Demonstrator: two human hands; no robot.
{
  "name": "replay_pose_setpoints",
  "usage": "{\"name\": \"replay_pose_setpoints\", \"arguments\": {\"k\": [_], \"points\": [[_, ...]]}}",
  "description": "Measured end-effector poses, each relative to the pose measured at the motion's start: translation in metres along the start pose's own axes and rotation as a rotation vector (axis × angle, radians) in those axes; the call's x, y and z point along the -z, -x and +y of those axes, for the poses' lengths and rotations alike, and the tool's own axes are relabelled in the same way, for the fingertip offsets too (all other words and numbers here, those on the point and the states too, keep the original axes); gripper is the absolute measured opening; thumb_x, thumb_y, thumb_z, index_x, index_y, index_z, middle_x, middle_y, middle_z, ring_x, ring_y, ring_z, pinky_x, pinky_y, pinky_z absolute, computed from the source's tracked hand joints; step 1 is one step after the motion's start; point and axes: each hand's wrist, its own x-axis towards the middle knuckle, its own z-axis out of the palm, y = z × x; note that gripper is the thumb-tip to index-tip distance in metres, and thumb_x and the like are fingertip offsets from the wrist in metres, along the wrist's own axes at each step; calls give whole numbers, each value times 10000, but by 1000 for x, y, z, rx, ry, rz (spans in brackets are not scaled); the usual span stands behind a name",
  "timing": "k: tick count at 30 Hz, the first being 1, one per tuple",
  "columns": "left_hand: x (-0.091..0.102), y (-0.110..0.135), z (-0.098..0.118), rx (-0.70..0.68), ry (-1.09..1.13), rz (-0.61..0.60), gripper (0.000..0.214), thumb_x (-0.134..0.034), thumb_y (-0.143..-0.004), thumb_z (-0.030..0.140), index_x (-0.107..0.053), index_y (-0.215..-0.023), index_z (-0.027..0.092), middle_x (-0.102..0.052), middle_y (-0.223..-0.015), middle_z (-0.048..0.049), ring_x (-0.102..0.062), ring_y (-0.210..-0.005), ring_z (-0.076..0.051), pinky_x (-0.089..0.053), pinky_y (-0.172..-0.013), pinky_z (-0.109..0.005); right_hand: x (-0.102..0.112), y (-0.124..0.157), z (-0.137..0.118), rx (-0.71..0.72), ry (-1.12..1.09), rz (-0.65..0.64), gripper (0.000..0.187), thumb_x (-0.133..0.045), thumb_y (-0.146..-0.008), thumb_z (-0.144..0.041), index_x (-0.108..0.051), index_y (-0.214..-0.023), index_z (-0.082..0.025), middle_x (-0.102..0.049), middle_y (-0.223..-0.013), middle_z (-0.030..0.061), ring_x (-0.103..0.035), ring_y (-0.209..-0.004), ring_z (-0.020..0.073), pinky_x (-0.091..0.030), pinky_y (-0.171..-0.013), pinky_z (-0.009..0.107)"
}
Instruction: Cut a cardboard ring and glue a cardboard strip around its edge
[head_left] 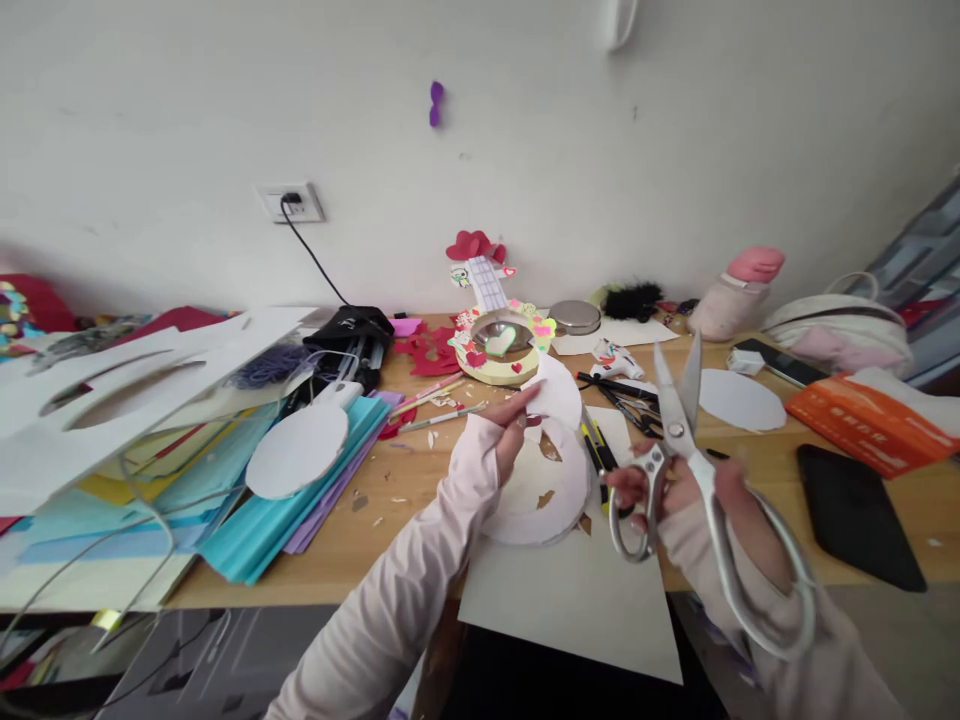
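Observation:
My left hand (514, 425) pinches a small white paper piece (556, 392) in front of the decorated round craft. My right hand (675, 505) has its fingers through the handles of large silver scissors (677, 430), whose blades point up and stand apart. Below my left hand lies a white paper ring (499, 515) on a pale sheet (562, 600) that hangs past the table's front edge. Between my hands lies a yellow and black utility knife (598, 450). A white paper oval (742, 400) rests to the right of the scissors.
The decorated craft (487, 370) stands at the back. Stacked coloured papers (300, 490) and another white oval (296, 450) are at left, under a large cut board (187, 370). At right are an orange tissue pack (870, 420) and a black tablet-like slab (859, 515). Scraps litter the wooden table (375, 540).

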Motion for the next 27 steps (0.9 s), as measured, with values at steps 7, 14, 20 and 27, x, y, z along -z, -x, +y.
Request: {"name": "replay_pose_setpoints", "arguments": {"k": [7,14,20,27], "points": [[-7,-2,11,145,26,70,717,-945,-730,491,-746,-1343,177,-717,-663,12,-649,-517,-145,-480,-454,-233,-12,52,13,-147,-11,-17,688,-845,-734,-823,-840,-1148,-274,-771,-846,60,-718,-680,197,-673,-682,362],[-16,-2,16,369,177,97,720,-985,-626,626,-645,-1060,163,-749,-727,-16,-749,-605,-189,-584,-579,-280,-20,53,41,-285,195,69,670,-865,-605,-885,-785,-965,-326,-705,-749,24,-640,-567,194,-599,-546,349],[-17,1,20,395,150,91,746,-950,-622,709,-505,-971,222,-715,-612,13,-712,-510,-187,-517,-512,-257,-33,56,48,-290,262,137,608,-781,-650,-903,-742,-914,-356,-631,-728,17,-587,-539,213,-579,-547,407],[-17,0,12,298,259,99,773,-921,-625,767,-457,-975,257,-602,-576,114,-586,-416,-113,-372,-431,-206,-34,53,44,-273,322,149,616,-841,-688,-842,-753,-992,-314,-639,-703,-12,-557,-526,139,-526,-510,281]]}}
